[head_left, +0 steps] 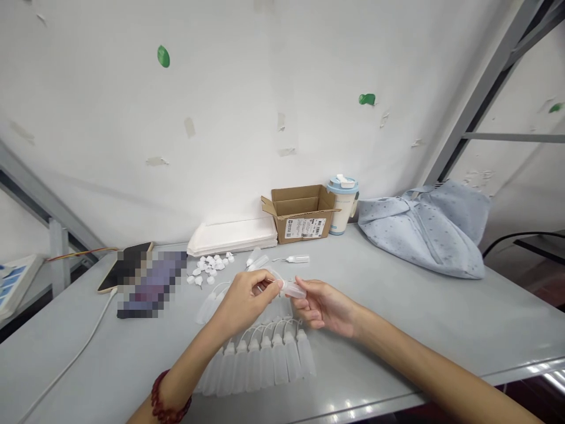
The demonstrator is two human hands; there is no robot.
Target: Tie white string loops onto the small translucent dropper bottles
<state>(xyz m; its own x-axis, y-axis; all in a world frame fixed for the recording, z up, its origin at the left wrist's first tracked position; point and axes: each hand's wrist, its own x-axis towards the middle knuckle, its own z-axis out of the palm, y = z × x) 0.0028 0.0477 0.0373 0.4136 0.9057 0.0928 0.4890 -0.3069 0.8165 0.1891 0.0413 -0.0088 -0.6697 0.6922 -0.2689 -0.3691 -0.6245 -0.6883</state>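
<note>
A small translucent squeeze bottle (294,290) is held almost level above the table, between both hands. My right hand (329,306) grips its body between thumb and fingers. At the neck end, my left hand (247,297) is closed in a pinch; its fingers hide the top of the bottle. Below the hands lies a row of similar bottles (253,365) with thin curved spouts, and more bottles (207,307) lie partly hidden behind my left hand. A heap of small white caps (209,266) is to the left. One bottle with a spout (300,259) lies farther back, near two others (256,259).
Against the wall stand a stack of white sheets (233,234), an open cardboard box (304,213) and a lidded cup (342,206). A light blue cloth bag (424,229) lies at right. At left are a phone (126,268), a blurred-out item (154,285) and a white cable (83,347).
</note>
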